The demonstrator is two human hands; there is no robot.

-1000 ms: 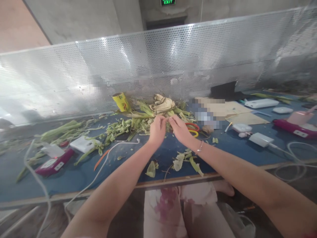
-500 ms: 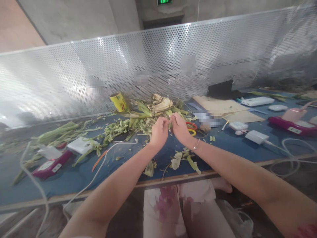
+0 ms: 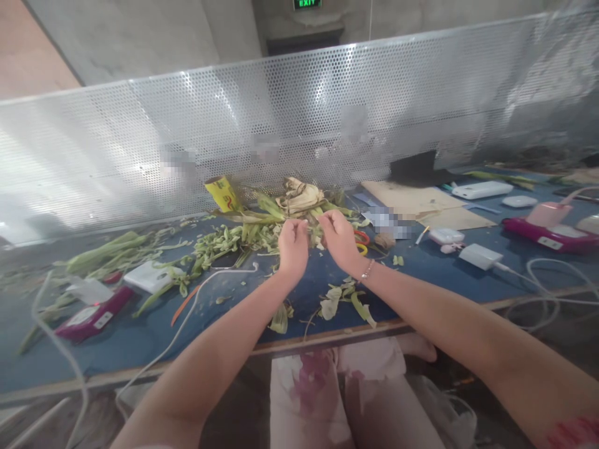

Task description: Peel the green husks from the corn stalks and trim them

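Note:
My left hand and my right hand are raised side by side over the middle of the blue table, a small gap between them. Each has thumb and fingertips pinched together; whatever lies in the pinch is too small to make out. Just beyond them is a heap of torn green leaf strips, with a dry pale husk on top. Beside my right hand show the orange and yellow handles of scissors, partly hidden. Nearer the table edge lie loose leaf scraps.
A yellow roll leans by the perforated metal screen. To the left are a purple power strip and white cable. Brown cardboard, white chargers and another purple strip lie right.
My hands have drawn apart, the left moving slightly left, so the gap between the fingertips is wider. The view has shifted a little; the things on the table stay put.

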